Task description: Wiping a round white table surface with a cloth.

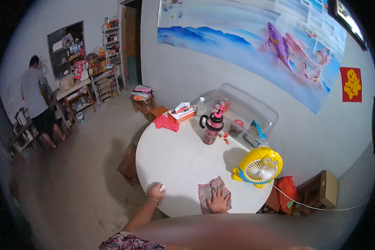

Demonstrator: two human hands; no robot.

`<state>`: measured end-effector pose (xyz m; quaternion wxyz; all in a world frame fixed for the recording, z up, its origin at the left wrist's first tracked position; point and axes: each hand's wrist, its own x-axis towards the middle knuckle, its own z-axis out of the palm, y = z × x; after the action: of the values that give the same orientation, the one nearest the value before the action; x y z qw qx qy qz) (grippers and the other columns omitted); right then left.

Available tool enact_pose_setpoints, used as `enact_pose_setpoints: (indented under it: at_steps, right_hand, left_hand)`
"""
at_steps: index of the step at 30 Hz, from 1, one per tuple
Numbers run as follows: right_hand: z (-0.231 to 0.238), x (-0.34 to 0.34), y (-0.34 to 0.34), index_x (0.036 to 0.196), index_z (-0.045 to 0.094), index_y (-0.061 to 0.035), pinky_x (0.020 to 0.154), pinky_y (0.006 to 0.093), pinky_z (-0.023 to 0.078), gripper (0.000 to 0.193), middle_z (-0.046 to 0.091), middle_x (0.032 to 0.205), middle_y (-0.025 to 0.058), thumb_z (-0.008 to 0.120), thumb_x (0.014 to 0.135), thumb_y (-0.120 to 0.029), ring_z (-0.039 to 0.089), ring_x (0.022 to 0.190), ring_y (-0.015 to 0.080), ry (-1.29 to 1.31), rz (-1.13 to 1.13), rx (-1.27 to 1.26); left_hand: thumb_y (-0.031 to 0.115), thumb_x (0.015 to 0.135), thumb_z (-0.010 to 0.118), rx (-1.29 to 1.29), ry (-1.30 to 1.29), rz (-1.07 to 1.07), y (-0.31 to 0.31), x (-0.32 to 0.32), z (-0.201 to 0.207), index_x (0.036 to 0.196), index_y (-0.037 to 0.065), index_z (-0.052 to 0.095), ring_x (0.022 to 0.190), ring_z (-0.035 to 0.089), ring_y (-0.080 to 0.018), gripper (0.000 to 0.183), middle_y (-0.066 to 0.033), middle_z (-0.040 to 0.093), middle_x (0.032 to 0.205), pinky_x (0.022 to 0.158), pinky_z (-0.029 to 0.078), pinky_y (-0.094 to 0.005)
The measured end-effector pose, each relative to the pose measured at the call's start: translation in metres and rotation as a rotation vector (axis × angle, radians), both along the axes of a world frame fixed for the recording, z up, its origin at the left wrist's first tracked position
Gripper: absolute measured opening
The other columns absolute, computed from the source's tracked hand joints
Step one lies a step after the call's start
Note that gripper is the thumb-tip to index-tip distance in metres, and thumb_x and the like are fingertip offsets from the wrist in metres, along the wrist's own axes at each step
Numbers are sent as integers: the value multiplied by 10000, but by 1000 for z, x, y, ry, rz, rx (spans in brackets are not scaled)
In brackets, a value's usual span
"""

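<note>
My right hand (218, 201) lies flat with its fingers spread on a greyish cloth (204, 193) with a pink edge. The cloth rests on the round white table (175, 166) near its front edge. At the table's left front edge, my left hand (155, 192) is closed in a fist. A small white thing (162, 188), perhaps crumpled tissue, pokes out of it; the rest is hidden by the fingers. To the right of the cloth stands a yellow character-shaped fan (260, 166).
Toward the back stand a pink-and-black jug (213, 128), a clear bottle (201, 107), a tissue box (182, 112), a pink cloth (166, 123) and a clear plastic cover (250, 104). The fan's white cord (308, 205) runs right. Another person (35, 91) stands at the far left.
</note>
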<state>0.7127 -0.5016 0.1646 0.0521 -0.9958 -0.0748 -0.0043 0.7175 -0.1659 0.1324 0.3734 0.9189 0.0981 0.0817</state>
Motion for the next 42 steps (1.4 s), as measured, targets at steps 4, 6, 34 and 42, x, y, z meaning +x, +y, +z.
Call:
enact_pose_setpoints:
  at_steps: [4, 6, 34, 42]
  right_hand:
    - [-3, 39, 47, 1387, 385, -132, 1055, 662, 82, 671, 251, 1489, 143, 419, 858, -544, 144, 1389, 375, -20, 16, 2]
    - [-6, 62, 63, 1385, 389, -135, 1057, 660, 81, 670, 254, 1489, 139, 418, 858, -546, 147, 1389, 372, -22, 32, -9]
    - [-19, 185, 100, 1406, 371, -166, 1090, 607, 102, 629, 275, 1490, 109, 429, 871, -493, 191, 1389, 331, -1, 197, -43]
    - [-20, 64, 14, 1323, 468, -135, 1092, 598, 118, 579, 316, 1461, 121, 549, 836, -437, 246, 1363, 333, 78, 337, 81]
  left_hand:
    - [239, 733, 584, 116, -8, 62, 48, 25, -11, 937, 84, 629, 913, 592, -351, 261, -131, 623, 957, 804, 479, -456]
    - [232, 730, 581, 117, -82, 104, 66, 41, -17, 950, 85, 613, 908, 599, -345, 267, -123, 624, 951, 783, 487, -460]
    - [234, 738, 595, 257, 149, 76, 13, 64, 1, 971, 86, 584, 886, 594, -320, 276, -117, 598, 981, 770, 485, -432]
    - [203, 735, 599, 284, 1, 73, 25, 74, -30, 966, 78, 570, 905, 582, -321, 264, -122, 590, 979, 776, 478, -433]
